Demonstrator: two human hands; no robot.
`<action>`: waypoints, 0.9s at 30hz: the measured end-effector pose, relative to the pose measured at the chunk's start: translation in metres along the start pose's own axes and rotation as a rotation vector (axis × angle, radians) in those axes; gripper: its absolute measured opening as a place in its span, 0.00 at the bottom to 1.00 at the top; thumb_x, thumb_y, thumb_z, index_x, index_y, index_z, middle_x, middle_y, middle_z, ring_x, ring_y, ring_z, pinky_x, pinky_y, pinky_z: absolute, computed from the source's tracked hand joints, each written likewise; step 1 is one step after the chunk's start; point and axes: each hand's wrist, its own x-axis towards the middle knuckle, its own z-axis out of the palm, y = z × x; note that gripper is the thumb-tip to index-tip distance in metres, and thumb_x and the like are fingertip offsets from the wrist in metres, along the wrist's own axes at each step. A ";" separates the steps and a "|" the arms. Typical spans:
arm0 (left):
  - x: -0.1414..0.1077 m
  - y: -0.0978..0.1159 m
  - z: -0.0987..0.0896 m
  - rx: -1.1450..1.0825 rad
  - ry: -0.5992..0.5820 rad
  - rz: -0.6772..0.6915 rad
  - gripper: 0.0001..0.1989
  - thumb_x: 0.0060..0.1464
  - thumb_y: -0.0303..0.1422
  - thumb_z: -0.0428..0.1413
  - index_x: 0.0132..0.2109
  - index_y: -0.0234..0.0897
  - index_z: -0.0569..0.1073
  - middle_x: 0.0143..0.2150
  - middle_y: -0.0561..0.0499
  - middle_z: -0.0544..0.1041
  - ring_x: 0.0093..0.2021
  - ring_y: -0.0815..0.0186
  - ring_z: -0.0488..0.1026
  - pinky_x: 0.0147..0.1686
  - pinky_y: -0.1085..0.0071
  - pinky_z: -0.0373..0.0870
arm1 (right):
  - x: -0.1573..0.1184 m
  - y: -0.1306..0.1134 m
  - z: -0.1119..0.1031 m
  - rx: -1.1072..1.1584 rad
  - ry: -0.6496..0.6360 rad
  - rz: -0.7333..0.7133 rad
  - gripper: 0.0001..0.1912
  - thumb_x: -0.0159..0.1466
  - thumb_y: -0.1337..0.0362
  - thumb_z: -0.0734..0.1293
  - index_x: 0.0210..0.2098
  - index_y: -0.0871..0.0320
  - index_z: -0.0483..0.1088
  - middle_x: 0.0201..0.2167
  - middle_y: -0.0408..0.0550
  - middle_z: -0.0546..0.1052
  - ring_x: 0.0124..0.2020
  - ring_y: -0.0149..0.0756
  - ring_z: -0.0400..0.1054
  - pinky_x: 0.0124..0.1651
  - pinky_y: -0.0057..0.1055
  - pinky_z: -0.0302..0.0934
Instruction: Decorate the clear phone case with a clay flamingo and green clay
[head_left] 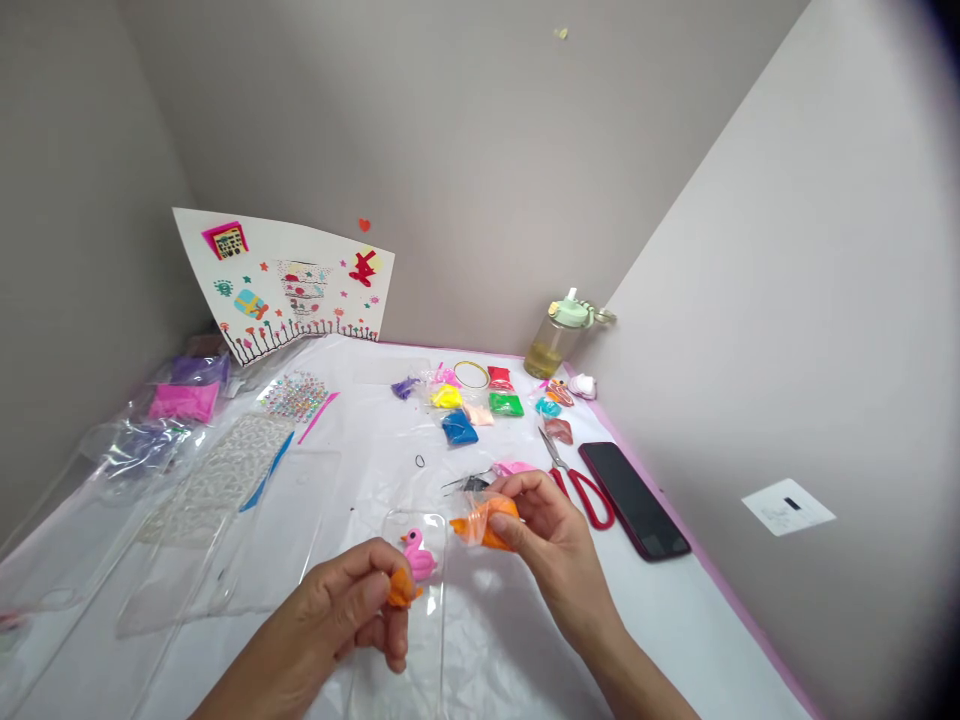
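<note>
My left hand [345, 605] pinches a small lump of orange clay [402, 589] between thumb and fingers, low over the table. In my right hand [551, 535] is a clear plastic bag of orange clay [491, 524], its open end pointing left with some clay showing there. Between my hands, a pink clay duck [419, 556] with an orange beak and a black eye sits on a clear phone case [433, 655]. My left fingers are just in front of the duck, and whether they touch the case is unclear.
Red-handled scissors [583, 490] and a black phone [634, 500] lie on the right. Small clay bags [460, 428] are farther back, near a bottle [553, 335]. Plastic sheets [225, 480] and rhinestones [296, 396] lie left, before a decorated card [292, 285].
</note>
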 end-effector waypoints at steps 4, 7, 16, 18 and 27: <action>0.000 0.005 0.001 -0.004 0.102 -0.027 0.18 0.62 0.49 0.54 0.32 0.40 0.73 0.32 0.55 0.69 0.31 0.68 0.67 0.33 0.73 0.66 | -0.006 0.000 0.004 0.015 -0.066 -0.005 0.13 0.59 0.58 0.75 0.38 0.54 0.69 0.38 0.44 0.72 0.39 0.35 0.68 0.40 0.30 0.67; 0.001 0.002 -0.002 0.053 0.126 -0.013 0.10 0.59 0.45 0.60 0.39 0.44 0.76 0.31 0.56 0.72 0.33 0.69 0.69 0.37 0.74 0.65 | -0.012 0.002 0.009 -0.059 -0.103 -0.040 0.10 0.61 0.63 0.74 0.40 0.52 0.70 0.40 0.43 0.72 0.39 0.34 0.68 0.41 0.29 0.66; 0.007 -0.011 -0.002 0.006 0.143 -0.008 0.16 0.54 0.49 0.63 0.43 0.45 0.80 0.31 0.56 0.76 0.24 0.73 0.67 0.25 0.77 0.66 | 0.001 0.017 -0.003 -0.489 0.035 -0.273 0.08 0.65 0.58 0.69 0.41 0.53 0.72 0.40 0.47 0.77 0.40 0.39 0.73 0.41 0.34 0.70; 0.004 -0.005 -0.001 -0.005 0.203 -0.029 0.17 0.55 0.51 0.61 0.39 0.43 0.80 0.25 0.57 0.74 0.22 0.73 0.65 0.22 0.79 0.64 | 0.017 0.020 -0.019 -0.543 0.211 -0.297 0.11 0.67 0.55 0.67 0.44 0.54 0.72 0.43 0.50 0.77 0.44 0.43 0.73 0.45 0.39 0.70; 0.003 -0.010 -0.003 0.010 0.214 -0.072 0.19 0.56 0.48 0.62 0.50 0.45 0.78 0.47 0.52 0.82 0.51 0.63 0.76 0.52 0.74 0.71 | 0.005 0.023 -0.017 -0.719 0.064 -0.445 0.13 0.70 0.62 0.64 0.54 0.52 0.68 0.48 0.51 0.77 0.47 0.41 0.73 0.50 0.38 0.69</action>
